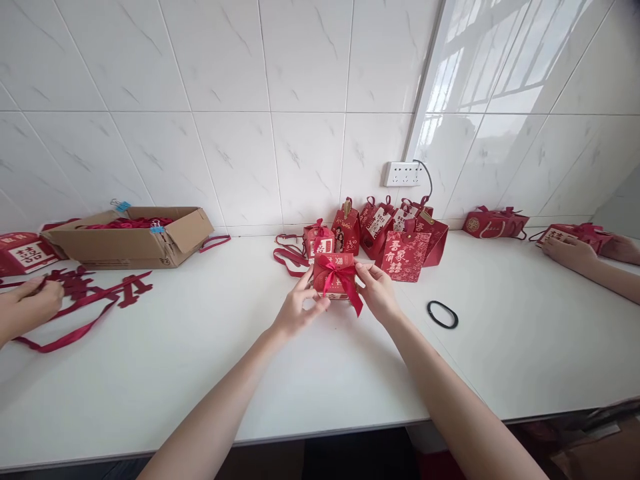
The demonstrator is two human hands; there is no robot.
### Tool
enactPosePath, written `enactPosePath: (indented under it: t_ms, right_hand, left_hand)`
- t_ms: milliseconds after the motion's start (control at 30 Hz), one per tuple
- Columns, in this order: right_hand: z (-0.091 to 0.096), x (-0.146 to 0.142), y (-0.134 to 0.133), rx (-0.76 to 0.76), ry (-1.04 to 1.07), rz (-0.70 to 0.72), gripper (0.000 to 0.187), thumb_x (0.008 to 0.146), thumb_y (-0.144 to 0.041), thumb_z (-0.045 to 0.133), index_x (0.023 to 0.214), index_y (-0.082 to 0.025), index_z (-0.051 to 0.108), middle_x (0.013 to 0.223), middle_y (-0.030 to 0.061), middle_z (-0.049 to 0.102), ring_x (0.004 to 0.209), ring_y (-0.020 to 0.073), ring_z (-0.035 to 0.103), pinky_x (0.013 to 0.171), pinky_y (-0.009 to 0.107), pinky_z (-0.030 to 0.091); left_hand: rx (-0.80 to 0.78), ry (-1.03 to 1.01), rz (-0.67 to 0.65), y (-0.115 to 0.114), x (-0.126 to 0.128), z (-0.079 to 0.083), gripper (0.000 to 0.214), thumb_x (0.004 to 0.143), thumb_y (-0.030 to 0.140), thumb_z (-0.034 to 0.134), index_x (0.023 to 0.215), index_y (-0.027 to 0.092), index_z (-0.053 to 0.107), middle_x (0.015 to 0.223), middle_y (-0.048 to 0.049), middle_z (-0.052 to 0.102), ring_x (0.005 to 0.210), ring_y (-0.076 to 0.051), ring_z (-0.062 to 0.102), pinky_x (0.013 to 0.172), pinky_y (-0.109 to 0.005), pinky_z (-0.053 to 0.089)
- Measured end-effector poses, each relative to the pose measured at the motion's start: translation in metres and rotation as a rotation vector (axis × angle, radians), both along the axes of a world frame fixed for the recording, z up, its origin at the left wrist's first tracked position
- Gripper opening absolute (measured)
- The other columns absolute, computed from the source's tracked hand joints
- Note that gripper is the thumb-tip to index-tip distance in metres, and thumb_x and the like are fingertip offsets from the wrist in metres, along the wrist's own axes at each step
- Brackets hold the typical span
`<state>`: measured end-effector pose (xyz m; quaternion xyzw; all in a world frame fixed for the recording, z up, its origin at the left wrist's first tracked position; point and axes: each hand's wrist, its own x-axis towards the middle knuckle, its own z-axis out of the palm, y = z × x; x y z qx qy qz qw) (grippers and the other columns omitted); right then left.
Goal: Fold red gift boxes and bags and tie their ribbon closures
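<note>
A small red gift box [327, 265], tied with a red ribbon bow [338, 271], is between my two hands on the table. My left hand [299, 305] grips its left side, fingers at the back corner and thumb in front. On the other side my right hand [377, 288] pinches the box's right edge beside the bow. One ribbon tail droops over the box's front right. Directly behind stands another red box [319, 237] with a bow on top, beside a loose loop of red ribbon [291, 259].
Several red gift bags [375, 227] stand by the wall, one upright red bag [406, 257] nearest. A black ring [443, 315] lies right. At left, a cardboard box [135, 243] holds ribbons, near another person's hand [30, 307]. Another hand [570, 252] touches a red box far right.
</note>
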<state>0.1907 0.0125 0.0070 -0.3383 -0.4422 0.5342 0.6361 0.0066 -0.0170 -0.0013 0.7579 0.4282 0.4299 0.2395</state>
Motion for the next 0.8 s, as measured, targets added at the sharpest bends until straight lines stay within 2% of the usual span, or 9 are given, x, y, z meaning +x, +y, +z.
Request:
enactPosePath:
  t_ms: [67, 133, 233, 333, 433, 567, 667, 800]
  right_hand:
    - [0.0, 0.0, 0.0, 0.001, -0.011, -0.005, 0.041, 0.063, -0.055, 0.072, 0.062, -0.02, 0.05, 0.085, 0.0023, 0.064, 0.076, 0.0181, 0.06, 0.064, 0.032, 0.049]
    - [0.001, 0.0, 0.0, -0.004, -0.012, 0.001, 0.041, 0.062, -0.055, 0.072, 0.062, -0.02, 0.05, 0.09, 0.0032, 0.064, 0.078, 0.0188, 0.061, 0.064, 0.031, 0.05]
    - [0.003, -0.003, -0.003, 0.002, 0.007, 0.04, 0.041, 0.061, -0.053, 0.074, 0.061, -0.02, 0.051, 0.108, 0.0046, 0.063, 0.084, 0.0196, 0.062, 0.066, 0.031, 0.051]
    - [0.004, -0.006, -0.007, 0.061, -0.023, 0.112, 0.038, 0.064, -0.051, 0.073, 0.061, -0.019, 0.053, 0.124, 0.0049, 0.056, 0.095, 0.0228, 0.062, 0.071, 0.033, 0.052]
    - [0.004, -0.007, -0.01, 0.124, -0.108, 0.148, 0.034, 0.069, -0.051, 0.069, 0.065, -0.02, 0.055, 0.134, 0.0046, 0.05, 0.108, 0.0266, 0.057, 0.076, 0.036, 0.051]
    - [0.004, -0.006, -0.011, 0.161, -0.152, 0.159, 0.033, 0.07, -0.051, 0.068, 0.066, -0.02, 0.057, 0.135, 0.0054, 0.049, 0.114, 0.0277, 0.054, 0.085, 0.039, 0.048]
    - [0.004, -0.005, -0.011, 0.175, -0.15, 0.174, 0.032, 0.07, -0.05, 0.069, 0.067, -0.021, 0.058, 0.131, 0.0059, 0.053, 0.114, 0.0272, 0.053, 0.085, 0.039, 0.048]
    - [0.003, -0.006, -0.008, 0.114, -0.092, 0.139, 0.034, 0.068, -0.05, 0.07, 0.065, -0.02, 0.056, 0.125, 0.005, 0.057, 0.1, 0.0237, 0.06, 0.08, 0.036, 0.05]
  left_hand:
    - [-0.057, -0.151, 0.01, 0.001, -0.001, 0.005, 0.042, 0.079, 0.055, 0.049, 0.061, 0.02, 0.063, 0.134, -0.0112, 0.05, 0.129, -0.03, 0.041, 0.104, -0.044, 0.036]
    - [-0.113, -0.372, 0.061, 0.003, -0.003, 0.01, 0.047, 0.081, 0.058, 0.042, 0.067, 0.018, 0.061, 0.122, -0.0135, 0.059, 0.123, -0.029, 0.047, 0.098, -0.045, 0.042]
    - [-0.195, -0.592, 0.148, 0.008, -0.003, 0.014, 0.04, 0.077, 0.057, 0.052, 0.077, 0.017, 0.055, 0.103, -0.0124, 0.066, 0.106, -0.026, 0.06, 0.085, -0.04, 0.051]
    - [-0.163, -0.535, 0.236, 0.009, -0.004, 0.017, 0.036, 0.071, 0.049, 0.064, 0.088, 0.02, 0.053, 0.09, -0.006, 0.065, 0.094, -0.021, 0.063, 0.082, -0.035, 0.05]
    - [-0.131, -0.44, 0.27, 0.006, -0.003, 0.019, 0.036, 0.072, 0.047, 0.064, 0.098, 0.023, 0.055, 0.09, -0.004, 0.063, 0.092, -0.019, 0.062, 0.082, -0.033, 0.049]
    - [-0.106, -0.423, 0.313, 0.0, 0.001, 0.021, 0.03, 0.073, 0.048, 0.062, 0.087, 0.022, 0.057, 0.095, -0.0047, 0.063, 0.091, -0.019, 0.061, 0.079, -0.031, 0.049]
    - [-0.077, -0.419, 0.362, -0.001, 0.003, 0.02, 0.027, 0.075, 0.046, 0.06, 0.078, 0.019, 0.057, 0.088, -0.0047, 0.063, 0.087, -0.018, 0.06, 0.081, -0.031, 0.048]
    - [-0.048, -0.438, 0.335, 0.001, 0.005, 0.014, 0.023, 0.077, 0.042, 0.058, 0.073, 0.02, 0.055, 0.08, -0.0023, 0.061, 0.085, -0.018, 0.059, 0.083, -0.03, 0.046]
